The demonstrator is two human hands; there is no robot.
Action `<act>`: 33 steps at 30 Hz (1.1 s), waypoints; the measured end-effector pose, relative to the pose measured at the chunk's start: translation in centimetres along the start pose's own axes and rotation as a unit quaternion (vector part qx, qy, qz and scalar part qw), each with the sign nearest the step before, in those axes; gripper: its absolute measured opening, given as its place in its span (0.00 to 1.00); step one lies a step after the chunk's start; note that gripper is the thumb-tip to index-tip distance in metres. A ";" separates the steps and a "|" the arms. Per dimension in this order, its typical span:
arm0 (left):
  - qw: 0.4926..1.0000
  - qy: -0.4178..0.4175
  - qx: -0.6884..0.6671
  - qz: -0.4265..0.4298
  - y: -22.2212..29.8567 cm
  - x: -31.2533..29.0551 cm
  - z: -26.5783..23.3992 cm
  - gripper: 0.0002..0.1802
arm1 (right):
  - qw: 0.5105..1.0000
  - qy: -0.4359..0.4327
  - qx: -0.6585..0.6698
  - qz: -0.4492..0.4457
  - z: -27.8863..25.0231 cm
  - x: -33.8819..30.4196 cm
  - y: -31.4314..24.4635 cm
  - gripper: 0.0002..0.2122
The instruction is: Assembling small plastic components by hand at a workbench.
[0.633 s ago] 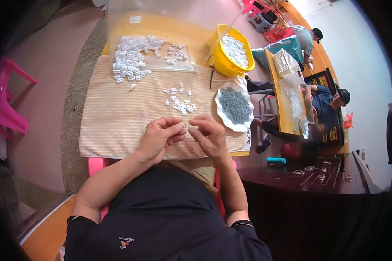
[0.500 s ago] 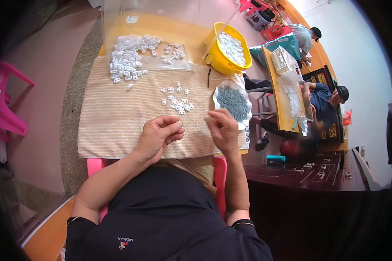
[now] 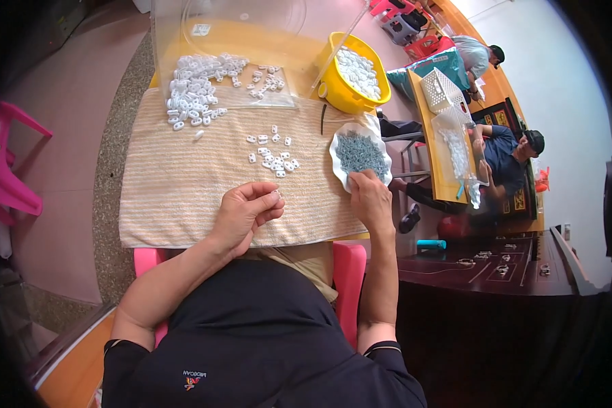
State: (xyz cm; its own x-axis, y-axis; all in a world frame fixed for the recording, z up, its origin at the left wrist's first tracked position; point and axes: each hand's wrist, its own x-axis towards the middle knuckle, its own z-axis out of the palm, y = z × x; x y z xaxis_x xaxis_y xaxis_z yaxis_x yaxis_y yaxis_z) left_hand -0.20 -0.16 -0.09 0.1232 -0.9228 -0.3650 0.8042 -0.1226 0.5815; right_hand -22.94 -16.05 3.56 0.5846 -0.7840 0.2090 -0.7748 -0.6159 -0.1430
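My left hand (image 3: 246,211) is closed over the towel (image 3: 177,177), thumb and forefinger pinching a small pale piece (image 3: 277,194), mostly covered by the fingertips. My right hand (image 3: 372,198) has its fingers pressed together at the near rim of a white scalloped dish (image 3: 336,163). Small grey-blue pieces (image 3: 362,151) fill that dish; whether the fingertips hold any is hidden. Just beyond my left hand, a loose group of small white two-holed plastic pieces (image 3: 276,163) lies on the towel.
A larger heap of white pieces (image 3: 190,95) lies at the far left, by a clear plastic box (image 3: 245,41). A yellow tub (image 3: 353,102) of white pieces stands far right. Near it is a black strip (image 3: 323,120). Two people work at another table (image 3: 449,190) on the right.
My right hand has moved right and slightly nearer, to the dish's near edge, its fingers drawn together. My left hand keeps its pinch almost in place.
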 end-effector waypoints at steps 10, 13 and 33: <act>1.000 0.004 -0.002 -0.006 0.1 -0.1 0.1 0.07 | 0.999 -0.025 0.026 0.011 -0.5 0.0 -0.7 0.10; 1.000 0.006 0.001 -0.009 0.0 -0.1 0.0 0.07 | 0.999 -0.026 0.024 0.016 -0.3 0.2 -0.6 0.10; 1.000 0.017 0.002 -0.010 0.1 -0.2 0.2 0.07 | 0.998 0.013 0.054 -0.014 0.3 0.8 -1.3 0.10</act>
State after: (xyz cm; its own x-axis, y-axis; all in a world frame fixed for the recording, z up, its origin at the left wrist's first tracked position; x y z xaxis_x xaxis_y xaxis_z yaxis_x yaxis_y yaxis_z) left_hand -0.30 -0.07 0.18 0.1260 -0.9076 -0.4006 0.8039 -0.1432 0.5773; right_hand -21.39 -15.88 3.60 0.5976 -0.7650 0.2400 -0.7274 -0.6432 -0.2390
